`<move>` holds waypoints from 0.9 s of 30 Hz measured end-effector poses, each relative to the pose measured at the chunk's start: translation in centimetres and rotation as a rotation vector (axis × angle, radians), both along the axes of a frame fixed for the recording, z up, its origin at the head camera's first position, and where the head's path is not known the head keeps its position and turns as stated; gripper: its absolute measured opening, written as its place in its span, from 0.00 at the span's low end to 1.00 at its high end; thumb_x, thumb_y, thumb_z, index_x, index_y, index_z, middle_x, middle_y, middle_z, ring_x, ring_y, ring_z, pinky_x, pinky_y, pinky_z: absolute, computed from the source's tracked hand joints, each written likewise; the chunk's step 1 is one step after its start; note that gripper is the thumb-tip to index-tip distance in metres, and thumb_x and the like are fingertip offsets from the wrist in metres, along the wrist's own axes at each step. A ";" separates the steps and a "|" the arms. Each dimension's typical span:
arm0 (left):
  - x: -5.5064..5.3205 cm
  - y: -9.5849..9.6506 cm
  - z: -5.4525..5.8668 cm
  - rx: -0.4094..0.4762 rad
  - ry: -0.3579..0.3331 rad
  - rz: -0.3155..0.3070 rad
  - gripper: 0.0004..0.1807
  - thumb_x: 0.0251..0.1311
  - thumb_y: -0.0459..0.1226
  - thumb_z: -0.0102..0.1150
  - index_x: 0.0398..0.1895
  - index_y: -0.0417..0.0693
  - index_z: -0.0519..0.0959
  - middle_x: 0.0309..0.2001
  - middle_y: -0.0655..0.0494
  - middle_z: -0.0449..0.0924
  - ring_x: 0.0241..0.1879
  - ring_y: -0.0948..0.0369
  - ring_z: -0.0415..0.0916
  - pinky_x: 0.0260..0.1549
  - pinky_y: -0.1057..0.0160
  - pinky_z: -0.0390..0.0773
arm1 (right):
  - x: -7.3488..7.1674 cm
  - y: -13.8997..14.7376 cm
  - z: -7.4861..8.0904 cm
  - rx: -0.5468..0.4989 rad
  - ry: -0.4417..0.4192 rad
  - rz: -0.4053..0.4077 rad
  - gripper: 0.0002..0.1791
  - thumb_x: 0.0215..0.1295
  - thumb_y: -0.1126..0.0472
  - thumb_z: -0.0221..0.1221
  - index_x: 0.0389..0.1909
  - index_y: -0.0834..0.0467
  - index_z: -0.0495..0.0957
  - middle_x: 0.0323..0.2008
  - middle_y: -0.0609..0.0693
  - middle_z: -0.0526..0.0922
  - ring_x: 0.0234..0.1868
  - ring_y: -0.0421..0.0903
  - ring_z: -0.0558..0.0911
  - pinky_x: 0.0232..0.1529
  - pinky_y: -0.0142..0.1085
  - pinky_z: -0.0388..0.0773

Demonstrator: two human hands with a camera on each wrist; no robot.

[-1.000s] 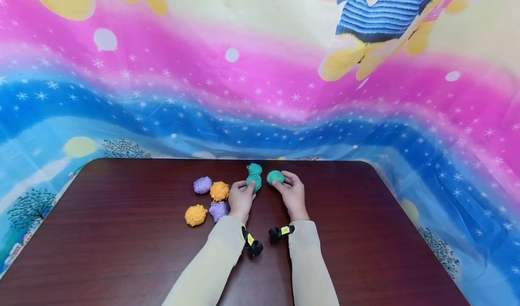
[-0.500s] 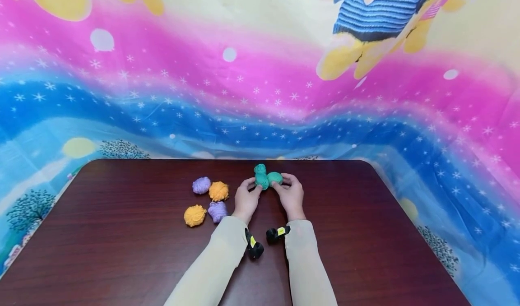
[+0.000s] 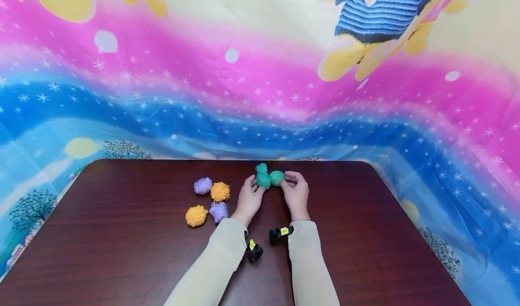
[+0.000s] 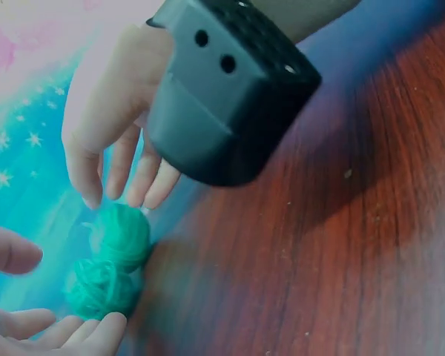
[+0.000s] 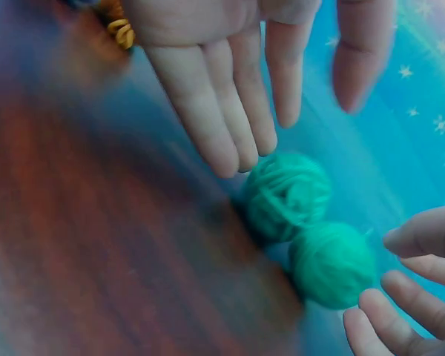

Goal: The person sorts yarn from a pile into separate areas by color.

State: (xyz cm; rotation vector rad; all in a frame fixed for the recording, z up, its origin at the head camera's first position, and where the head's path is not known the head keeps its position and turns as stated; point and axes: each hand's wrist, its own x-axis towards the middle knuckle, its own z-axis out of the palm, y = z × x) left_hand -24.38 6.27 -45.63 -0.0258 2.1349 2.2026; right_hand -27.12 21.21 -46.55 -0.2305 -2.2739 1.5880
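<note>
Three green yarn balls sit together near the table's far edge: a back one (image 3: 261,167), a front one (image 3: 263,181) and a right one (image 3: 277,178). My left hand (image 3: 249,201) is beside the front ball, its fingers straight with the tips right at the yarn. On the other side, my right hand (image 3: 297,198) has thumb and fingers spread loosely around the right ball. The right wrist view shows that ball (image 5: 332,265) standing free of the right fingertips (image 5: 394,282). Only two of the green balls show in each wrist view.
To the left lie two purple yarn balls (image 3: 202,186) and two orange ones (image 3: 196,215), grouped loosely. The dark wooden table (image 3: 122,252) ends at a printed cloth backdrop (image 3: 260,89). A black wrist camera (image 3: 253,249) sits on each forearm.
My left hand has shifted right, bringing the back and front green balls against the right one. The left thumb and fingers have loosened; the right fingers have come off their ball.
</note>
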 end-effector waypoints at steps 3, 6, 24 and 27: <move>0.4 -0.4 0.7 -0.040 0.048 -0.004 0.29 0.76 0.32 0.46 0.77 0.33 0.56 0.73 0.36 0.62 0.73 0.42 0.60 0.68 0.44 0.66 | 0.0 -0.2 0.8 0.017 0.046 0.013 0.14 0.67 0.67 0.63 0.53 0.64 0.82 0.46 0.59 0.84 0.46 0.56 0.83 0.47 0.48 0.81; 0.8 -1.0 1.5 -0.102 0.135 -0.003 0.27 0.76 0.32 0.46 0.75 0.35 0.60 0.69 0.37 0.67 0.71 0.43 0.64 0.67 0.43 0.68 | 0.2 -0.4 1.8 0.046 0.085 0.040 0.12 0.68 0.67 0.62 0.51 0.62 0.82 0.45 0.58 0.84 0.44 0.55 0.82 0.45 0.46 0.79; 4.7 -8.0 6.2 -0.322 0.476 0.055 0.20 0.70 0.32 0.56 0.64 0.45 0.73 0.59 0.47 0.77 0.58 0.51 0.76 0.56 0.45 0.78 | 2.2 -3.4 5.3 0.130 0.160 0.222 0.10 0.69 0.64 0.62 0.49 0.57 0.84 0.42 0.52 0.86 0.44 0.51 0.83 0.44 0.47 0.82; 5.0 -9.5 6.2 -0.364 0.497 0.064 0.18 0.69 0.31 0.57 0.61 0.44 0.75 0.57 0.48 0.78 0.55 0.52 0.78 0.53 0.48 0.80 | 2.5 -3.9 5.2 0.090 0.142 0.252 0.10 0.68 0.64 0.63 0.48 0.57 0.84 0.41 0.53 0.86 0.44 0.50 0.83 0.44 0.46 0.82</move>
